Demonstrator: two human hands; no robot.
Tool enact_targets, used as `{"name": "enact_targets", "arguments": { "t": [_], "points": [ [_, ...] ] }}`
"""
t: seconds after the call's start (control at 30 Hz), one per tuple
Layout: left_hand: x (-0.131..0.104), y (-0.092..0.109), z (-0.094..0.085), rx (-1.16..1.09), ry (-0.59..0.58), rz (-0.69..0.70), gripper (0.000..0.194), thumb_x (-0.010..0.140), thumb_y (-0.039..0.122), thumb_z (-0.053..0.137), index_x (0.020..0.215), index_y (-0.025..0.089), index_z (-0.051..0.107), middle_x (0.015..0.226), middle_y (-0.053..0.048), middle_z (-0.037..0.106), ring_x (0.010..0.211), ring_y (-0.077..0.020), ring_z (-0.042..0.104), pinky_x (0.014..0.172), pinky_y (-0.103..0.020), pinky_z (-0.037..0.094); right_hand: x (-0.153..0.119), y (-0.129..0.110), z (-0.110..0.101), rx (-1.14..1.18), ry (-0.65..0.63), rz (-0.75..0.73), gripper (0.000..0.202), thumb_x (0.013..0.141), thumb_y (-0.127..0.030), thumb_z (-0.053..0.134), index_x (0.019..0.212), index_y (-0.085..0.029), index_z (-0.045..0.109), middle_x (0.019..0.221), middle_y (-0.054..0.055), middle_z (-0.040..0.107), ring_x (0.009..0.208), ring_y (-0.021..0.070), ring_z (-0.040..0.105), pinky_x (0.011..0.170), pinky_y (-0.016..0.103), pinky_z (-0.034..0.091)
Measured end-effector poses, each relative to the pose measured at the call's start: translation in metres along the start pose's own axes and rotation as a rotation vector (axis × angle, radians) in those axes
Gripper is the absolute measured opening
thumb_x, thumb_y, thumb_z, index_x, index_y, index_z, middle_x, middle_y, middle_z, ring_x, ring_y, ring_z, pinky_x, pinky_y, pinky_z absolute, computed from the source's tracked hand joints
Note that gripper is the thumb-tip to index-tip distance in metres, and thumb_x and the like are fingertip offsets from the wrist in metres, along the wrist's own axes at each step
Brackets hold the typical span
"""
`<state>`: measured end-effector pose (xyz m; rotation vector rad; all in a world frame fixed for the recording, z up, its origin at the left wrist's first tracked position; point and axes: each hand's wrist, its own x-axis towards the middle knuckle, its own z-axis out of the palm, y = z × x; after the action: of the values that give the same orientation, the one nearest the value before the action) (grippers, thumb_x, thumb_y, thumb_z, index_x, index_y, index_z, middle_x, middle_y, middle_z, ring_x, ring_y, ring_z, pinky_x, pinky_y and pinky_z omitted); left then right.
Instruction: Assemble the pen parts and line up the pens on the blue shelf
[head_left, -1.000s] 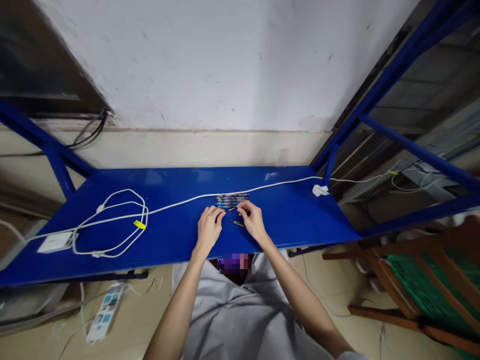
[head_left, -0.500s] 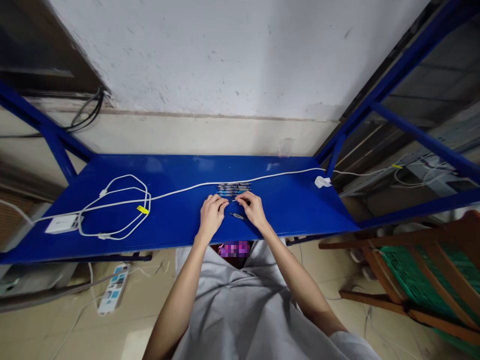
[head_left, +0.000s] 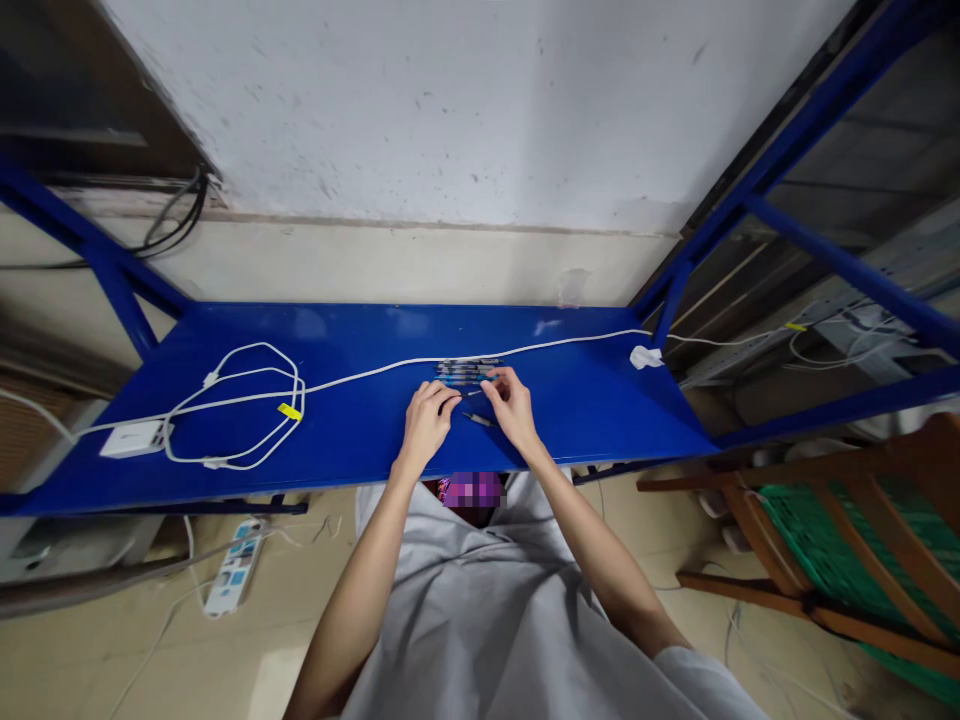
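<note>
A thin pen refill (head_left: 472, 393), part dark and part pale, spans the small gap between my two hands just above the blue table. My left hand (head_left: 429, 420) pinches its left end between thumb and fingertips. At its other end, the fingers of my right hand (head_left: 513, 405) are closed; their tips hide that end. Right behind the hands lies a row of several pens (head_left: 459, 372), dark, grey and blue, side by side. A grey pen barrel (head_left: 478, 419) rests on the table in front, close to my right hand.
Across the blue table (head_left: 360, 430) runs a white cable (head_left: 375, 374), looped at the left beside a white charger box (head_left: 133, 438). Crumpled white tissue (head_left: 646, 357) lies at the right. A power strip (head_left: 234, 570) and wooden chair (head_left: 840, 540) stand below.
My hands have drawn slightly apart, and more of the refill shows between them. The right hand has shifted a little right and away from me. The view has tilted slightly.
</note>
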<state>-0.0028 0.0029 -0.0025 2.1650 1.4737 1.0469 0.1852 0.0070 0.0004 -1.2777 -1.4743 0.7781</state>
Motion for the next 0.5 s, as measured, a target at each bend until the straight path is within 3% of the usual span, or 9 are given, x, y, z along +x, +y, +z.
{"name": "enact_targets", "arguments": {
  "t": [0.07,0.27,0.33,0.5],
  "points": [
    [0.000,-0.001,0.000,-0.008,0.025,-0.026,0.023,0.103,0.029,0.053,0.095,0.023,0.074,0.099,-0.006,0.071,0.097,-0.0244,0.060,0.094,-0.040,0.047,-0.009,0.001,-0.003,-0.056,-0.008,-0.015,0.027,0.096,-0.048,0.064,0.103,-0.022,0.064,0.075,-0.002,0.061,0.066,0.0165,0.055,0.065,0.028,0.042],
    [-0.001,-0.006,0.002,-0.001,0.099,-0.104,0.023,0.102,0.028,0.054,0.095,0.023,0.074,0.096,-0.006,0.070,0.095,-0.0248,0.059,0.091,-0.039,0.048,-0.028,0.007,-0.011,-0.357,-0.259,-0.154,0.010,0.090,-0.029,0.076,0.096,-0.023,0.071,0.102,0.006,0.068,0.097,0.0245,0.058,0.092,0.038,0.044],
    [-0.001,-0.007,0.002,0.004,0.112,-0.111,0.022,0.102,0.028,0.054,0.095,0.023,0.075,0.095,-0.006,0.070,0.093,-0.0252,0.058,0.089,-0.039,0.048,-0.022,0.006,-0.013,-0.341,-0.256,-0.142,0.003,0.094,-0.024,0.070,0.097,-0.023,0.071,0.100,0.006,0.069,0.097,0.0248,0.058,0.091,0.039,0.044],
    [-0.001,-0.007,0.001,0.015,0.106,-0.102,0.022,0.102,0.028,0.055,0.093,0.023,0.075,0.095,-0.005,0.071,0.093,-0.0258,0.057,0.088,-0.040,0.048,0.000,0.002,-0.020,-0.307,-0.117,-0.175,0.010,0.099,-0.027,0.062,0.100,-0.023,0.072,0.103,0.007,0.072,0.100,0.0268,0.059,0.095,0.042,0.043]
  ]
}}
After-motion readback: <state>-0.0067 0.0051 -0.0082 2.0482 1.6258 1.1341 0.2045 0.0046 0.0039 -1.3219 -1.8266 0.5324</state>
